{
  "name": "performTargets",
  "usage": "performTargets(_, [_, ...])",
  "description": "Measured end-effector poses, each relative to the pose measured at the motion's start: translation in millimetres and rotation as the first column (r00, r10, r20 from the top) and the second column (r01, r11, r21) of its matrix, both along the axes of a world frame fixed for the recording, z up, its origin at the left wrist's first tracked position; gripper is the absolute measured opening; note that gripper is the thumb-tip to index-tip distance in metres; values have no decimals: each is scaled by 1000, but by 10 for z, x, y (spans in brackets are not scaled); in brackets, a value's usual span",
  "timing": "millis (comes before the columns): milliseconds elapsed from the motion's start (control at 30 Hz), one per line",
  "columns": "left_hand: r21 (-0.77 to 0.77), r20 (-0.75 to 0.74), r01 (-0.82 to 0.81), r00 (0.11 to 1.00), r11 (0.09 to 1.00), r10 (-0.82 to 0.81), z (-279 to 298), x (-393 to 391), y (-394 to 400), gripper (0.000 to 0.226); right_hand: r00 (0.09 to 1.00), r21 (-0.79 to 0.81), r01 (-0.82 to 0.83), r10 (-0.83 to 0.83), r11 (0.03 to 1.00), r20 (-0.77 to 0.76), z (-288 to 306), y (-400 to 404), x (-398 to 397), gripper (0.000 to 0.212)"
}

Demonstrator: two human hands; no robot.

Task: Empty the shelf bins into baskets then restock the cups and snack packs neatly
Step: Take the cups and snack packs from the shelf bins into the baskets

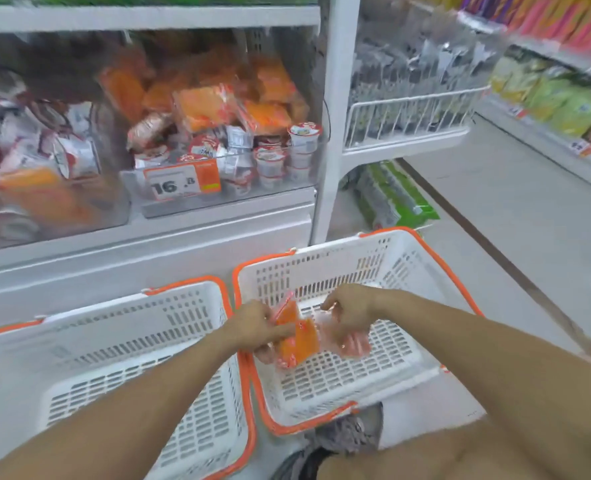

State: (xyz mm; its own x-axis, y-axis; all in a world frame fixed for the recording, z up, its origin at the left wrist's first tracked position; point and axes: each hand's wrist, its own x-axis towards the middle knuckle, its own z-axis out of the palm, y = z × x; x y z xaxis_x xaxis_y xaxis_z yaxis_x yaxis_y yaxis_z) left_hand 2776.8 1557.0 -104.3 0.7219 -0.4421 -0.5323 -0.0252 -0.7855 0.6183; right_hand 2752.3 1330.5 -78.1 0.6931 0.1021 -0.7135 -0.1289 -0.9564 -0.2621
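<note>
Orange snack packs in clear crinkly wrap (296,336) sit low inside the right-hand white slotted plastic basket with orange rim (405,355), just above its floor. Left hand (257,325) pinches the packs' near edge; right hand (347,313) curls over a paler, blurred wrapper beside them, grip unclear.

Emptying looks barely begun: the left white slotted basket (190,327) holds nothing visible. The clear plastic shelf bin with the orange price tag (280,199) remains heaped with small white foil-lidded cups (304,131) and more orange packs (204,107); the neighbouring clear bin (114,216) is likewise full. Restocking not yet started.

Around: white wire shelf rack (415,112) to the right, green packets (391,199) on the floor behind the baskets. A grey shoe (353,434) touches the right basket's near rim.
</note>
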Motion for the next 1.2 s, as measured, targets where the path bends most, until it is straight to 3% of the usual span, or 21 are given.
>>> performTargets(33, [69,16,58,998,996,-59,-100,9,0,51,1000,-17,-30,30,999,-3,-7,31,44,85])
performTargets(100, [93,65,72,995,993,-78,-130,76,3,56,984,-66,-107,115,992,135,126,104,205,71])
performTargets(167, [39,303,0,953,999,-12,96,235,16,48,922,-37,-132,136,991,362,393,183,376,55])
performTargets(233, [-104,580,-81,805,991,126,501,424,28,30,806,98,-88,13,991,591,673,229,538,43])
performTargets(333, [-369,782,-2,540,929,312,1144,762,40,12,534,281,-88,-193,956,823,1056,309,753,37])
performTargets(400, [-346,881,64,367,936,300,1446,1040,47,12,357,315,-136,-250,939,900,1262,370,939,39])
performTargets(467, [-229,927,5,305,973,216,1689,1317,31,26,277,346,-132,-301,929,913,1412,401,1167,48])
performTargets(500, [-153,923,-48,350,987,160,1776,1455,20,35,272,351,-116,-310,929,911,1477,405,1285,55])
performTargets(567, [-25,824,-103,561,994,79,1889,1695,-15,54,328,307,-57,-272,950,905,1590,389,1512,70])
performTargets(600, [23,745,-91,665,996,43,1920,1804,-35,63,398,250,-13,-225,968,890,1635,372,1621,78])
performTargets(667, [84,635,-33,772,996,-28,1899,2024,-74,80,562,85,60,-104,995,821,1696,360,1818,93])
performTargets(767, [75,591,50,802,996,-85,1816,2261,-34,102,697,-68,19,36,998,716,1696,423,2058,105])
performTargets(867, [-13,600,127,795,992,-94,1746,2335,62,109,733,-89,-13,70,996,676,1686,378,2204,111])
performTargets(967, [-151,612,171,790,974,-43,1718,2340,88,99,721,7,-40,24,999,692,1742,264,2189,98])
performTargets(1100, [-283,619,175,785,943,41,1701,2353,146,81,653,26,-68,25,997,757,1766,227,2157,57])
performTargets(1200, [-281,617,194,786,940,22,1663,2317,157,82,639,55,-52,-9,997,769,1752,333,2116,69])
